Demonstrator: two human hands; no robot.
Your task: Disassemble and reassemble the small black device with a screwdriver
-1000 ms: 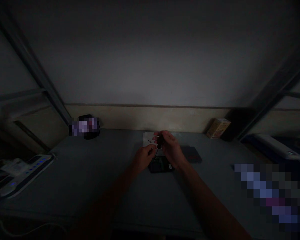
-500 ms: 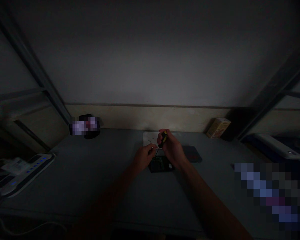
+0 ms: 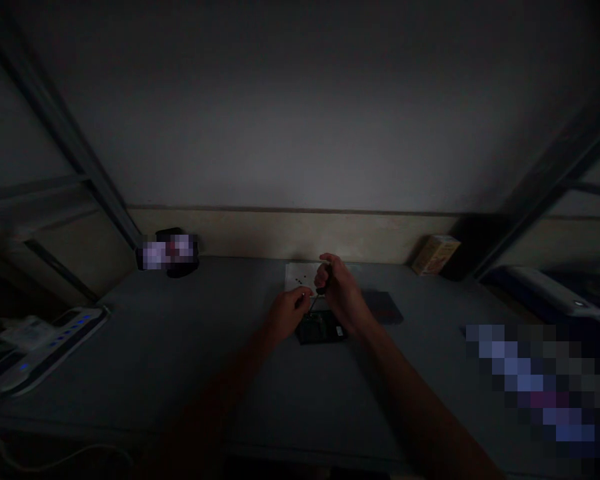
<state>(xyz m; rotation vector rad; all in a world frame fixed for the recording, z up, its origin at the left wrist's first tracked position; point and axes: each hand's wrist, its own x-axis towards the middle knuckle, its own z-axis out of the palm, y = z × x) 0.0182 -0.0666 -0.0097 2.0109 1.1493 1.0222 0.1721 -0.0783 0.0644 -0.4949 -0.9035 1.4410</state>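
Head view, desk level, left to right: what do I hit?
Power strip → black item with blurred-out front → left hand → right hand → dark flat panel → yellowish box → white device

Very dim; faint grey light on the wall (image 3: 290, 147) fades into near-black corners. Fine detail is murky, and pixelation masks patches toward the far left corner and right edge of the table (image 3: 190, 373).

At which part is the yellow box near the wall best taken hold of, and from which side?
I would grip the yellow box around its upper half, thumb and fingers on opposite upright sides, coming from above and the front. It stands upright on the desk, its top and front look reachable, and the wall's pale lower strip is close behind it.
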